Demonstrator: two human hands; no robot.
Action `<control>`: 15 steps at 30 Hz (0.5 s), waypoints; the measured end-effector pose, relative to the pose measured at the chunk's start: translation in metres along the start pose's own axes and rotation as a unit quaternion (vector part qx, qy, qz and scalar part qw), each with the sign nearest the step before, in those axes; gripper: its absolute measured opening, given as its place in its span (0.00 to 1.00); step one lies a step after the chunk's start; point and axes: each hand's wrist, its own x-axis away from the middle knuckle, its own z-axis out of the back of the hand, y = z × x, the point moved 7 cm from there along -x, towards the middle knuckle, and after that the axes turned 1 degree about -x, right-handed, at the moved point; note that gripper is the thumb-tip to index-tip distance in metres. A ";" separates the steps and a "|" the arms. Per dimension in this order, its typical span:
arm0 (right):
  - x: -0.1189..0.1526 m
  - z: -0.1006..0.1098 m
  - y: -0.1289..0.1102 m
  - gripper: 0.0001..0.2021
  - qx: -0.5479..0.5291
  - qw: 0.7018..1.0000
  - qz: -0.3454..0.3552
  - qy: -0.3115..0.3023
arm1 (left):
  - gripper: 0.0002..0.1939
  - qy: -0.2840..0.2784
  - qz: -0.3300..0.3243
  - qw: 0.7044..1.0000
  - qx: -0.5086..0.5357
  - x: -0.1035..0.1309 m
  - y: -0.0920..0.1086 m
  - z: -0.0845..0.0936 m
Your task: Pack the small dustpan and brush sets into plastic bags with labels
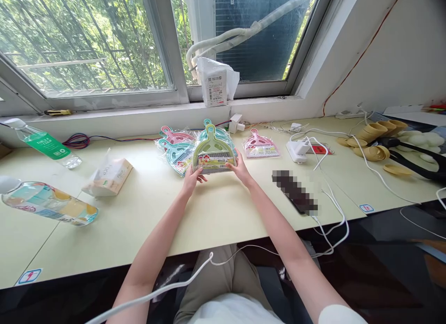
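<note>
Between my two hands is a green mini dustpan and brush set (213, 150) in clear wrapping, its handle pointing away from me. My left hand (192, 179) grips its left lower corner, and my right hand (240, 167) grips the right one, thumbs on the front. Just behind it lies a blue wrapped set (208, 124), partly hidden. To the left, a pink set (167, 132) and a blue-green set (176, 153) overlap in a pile. Off to the right, a single pink set (260, 145) lies flat on the table.
Two bottles, one with a green label (47, 145) and one patterned (52, 203), lie or stand left, near a tissue pack (109, 175). On the right are a phone (294, 192), a white power adapter (298, 151), looping white cables and yellow cups (374, 131). Another white cable (167, 287) crosses before me.
</note>
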 end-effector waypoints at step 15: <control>-0.065 0.191 -0.043 0.35 0.172 0.979 -0.030 0.108 | 0.22 0.032 -0.214 0.839 -0.499 0.000 0.006 0.012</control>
